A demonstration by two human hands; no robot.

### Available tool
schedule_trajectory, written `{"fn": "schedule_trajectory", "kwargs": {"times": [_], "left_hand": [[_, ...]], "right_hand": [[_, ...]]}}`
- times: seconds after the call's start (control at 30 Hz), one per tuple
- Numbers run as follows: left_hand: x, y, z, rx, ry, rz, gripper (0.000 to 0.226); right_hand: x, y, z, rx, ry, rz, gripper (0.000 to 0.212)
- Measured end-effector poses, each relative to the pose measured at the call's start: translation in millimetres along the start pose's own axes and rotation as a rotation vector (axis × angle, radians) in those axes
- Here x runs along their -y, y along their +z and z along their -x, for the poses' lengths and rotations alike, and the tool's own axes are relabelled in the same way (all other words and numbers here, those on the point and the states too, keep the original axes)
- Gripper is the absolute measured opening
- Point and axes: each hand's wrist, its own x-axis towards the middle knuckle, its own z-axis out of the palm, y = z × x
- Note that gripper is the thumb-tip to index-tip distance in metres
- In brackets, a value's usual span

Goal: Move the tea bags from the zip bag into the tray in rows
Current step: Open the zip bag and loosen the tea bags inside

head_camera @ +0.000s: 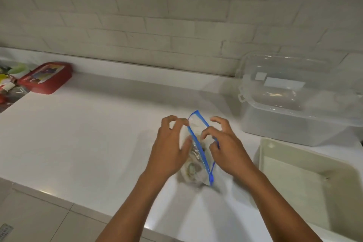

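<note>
While the tray [264, 155] is sitting bare at the right, close enough for short carries, the zip bag [198, 149] is standing mouth-up on the counter [78, 133]. Left hand [170, 149] and right hand [225, 147] are pinching opposite lips, likely spreading the mouth. Tea bags [191, 169] are bunching low inside it.

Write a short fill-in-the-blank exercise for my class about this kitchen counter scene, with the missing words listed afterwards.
1. Both hands, the left hand and the right hand, hold the zip bag by its ____ coloured zip strip.
2. The tray stands to the ____ of the zip bag.
3. The box at the far left of the counter is ____ in colour.

Missing words: blue; right; red
</note>
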Motion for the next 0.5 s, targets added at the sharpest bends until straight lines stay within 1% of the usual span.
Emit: {"fn": "schedule_trajectory", "kwargs": {"times": [0.07, 0.13, 0.17, 0.2, 0.27, 0.33, 0.43, 0.5], "left_hand": [[-16.4, 7.8, 3.8, 0.048, -0.007, -0.092, 0.023], [-22.4, 12.6, 1.0, 0.094, -0.037, -0.207, 0.018], [-22.3, 13.0, -1.4, 0.128, -0.052, -0.277, 0.017], [-19.8, 13.0, -3.7, 0.174, -0.066, -0.337, 0.019], [-11.8, 9.5, -6.6, 0.273, -0.108, -0.408, 0.027], [-1.9, -0.1, -7.5, 0.324, -0.159, -0.446, 0.037], [7.3, -19.4, -7.3, 0.318, -0.213, -0.471, 0.055], [3.6, -27.6, -8.4, 0.261, -0.18, -0.486, 0.063]], "right_hand": [[4.0, 5.7, -4.4, 0.118, -0.025, 0.023, 0.037], [5.7, 11.8, -6.6, 0.185, 0.01, 0.017, 0.03], [5.5, 15.3, -6.6, 0.216, 0.04, 0.033, 0.03], [4.5, 18.5, -5.9, 0.244, 0.07, 0.077, 0.033], [0.8, 19.1, -3.7, 0.28, 0.153, 0.21, 0.047], [-5.0, 12.0, -3.7, 0.268, 0.261, 0.309, 0.059], [-8.5, -5.2, -6.6, 0.228, 0.332, 0.371, 0.061], [-4.4, -13.4, -7.8, 0.202, 0.317, 0.393, 0.06]]}}
